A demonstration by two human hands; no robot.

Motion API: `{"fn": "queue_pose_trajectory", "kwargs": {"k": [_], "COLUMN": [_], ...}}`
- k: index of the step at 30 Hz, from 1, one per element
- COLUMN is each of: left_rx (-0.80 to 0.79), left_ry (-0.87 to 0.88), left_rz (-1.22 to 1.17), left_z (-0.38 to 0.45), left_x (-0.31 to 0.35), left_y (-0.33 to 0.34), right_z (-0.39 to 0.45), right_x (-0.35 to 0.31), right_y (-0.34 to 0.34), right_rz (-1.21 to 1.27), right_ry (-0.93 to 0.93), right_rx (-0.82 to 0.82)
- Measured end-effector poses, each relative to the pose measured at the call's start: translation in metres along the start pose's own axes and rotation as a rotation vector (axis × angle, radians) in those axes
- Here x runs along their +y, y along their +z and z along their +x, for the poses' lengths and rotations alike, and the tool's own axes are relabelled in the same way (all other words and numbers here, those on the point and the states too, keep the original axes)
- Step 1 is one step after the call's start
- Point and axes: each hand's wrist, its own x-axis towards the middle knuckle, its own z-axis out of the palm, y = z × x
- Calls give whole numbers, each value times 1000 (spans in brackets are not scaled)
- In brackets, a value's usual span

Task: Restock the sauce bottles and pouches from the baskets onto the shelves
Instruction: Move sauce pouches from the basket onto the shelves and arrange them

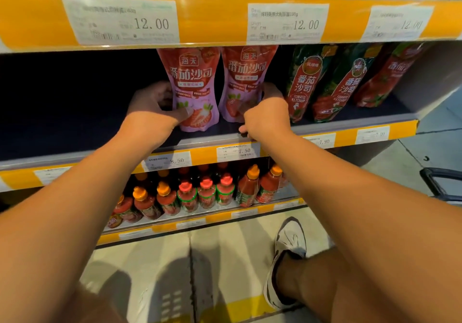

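Two pink and red ketchup pouches stand upright side by side on the middle shelf (75, 145). My left hand (155, 105) grips the left pouch (191, 82) at its lower left edge, thumb across the front. My right hand (266, 117) holds the right pouch (246, 77) at its lower right side, fingers curled round its edge. Both arms reach up and forward from below.
Three green and red ketchup pouches (303, 80) lean on the same shelf to the right. Several sauce bottles (207, 192) with orange and red caps fill the lower shelf. A black basket handle (440, 177) shows at the right. The shelf's left part is dark.
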Motion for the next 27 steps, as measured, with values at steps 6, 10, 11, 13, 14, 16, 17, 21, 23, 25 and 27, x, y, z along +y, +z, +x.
{"fn": "queue_pose_trajectory", "kwargs": {"k": [6, 10, 11, 13, 14, 16, 17, 21, 23, 25, 27], "left_rx": [9, 0, 0, 5, 10, 25, 31, 22, 18, 30, 54], "left_ry": [16, 24, 32, 60, 74, 88, 88, 83, 77, 63, 56], "left_rz": [12, 31, 33, 28, 6, -57, -73, -101, -120, -127, -149], "left_z": [22, 42, 47, 55, 58, 66, 70, 87, 95, 101, 105], "left_x": [-7, -5, -5, -7, -9, -12, -14, -16, -17, -18, -19], "left_y": [6, 8, 9, 12, 15, 19, 21, 24, 25, 28, 31], "right_z": [29, 50, 55, 64, 68, 76, 80, 96, 102, 107, 112], "right_x": [-7, -13, -11, -9, -8, -7, -8, -14, -17, -18, -18], "right_y": [8, 23, 27, 35, 38, 44, 45, 52, 53, 53, 54], "right_rz": [-95, -113, -141, -166, -150, -136, -154, -266, -304, -309, -291], "right_ry": [-31, -41, -62, -103, -120, -158, -173, -200, -221, -218, -200], "right_rx": [12, 65, 73, 91, 101, 148, 166, 136, 144, 149, 156]}}
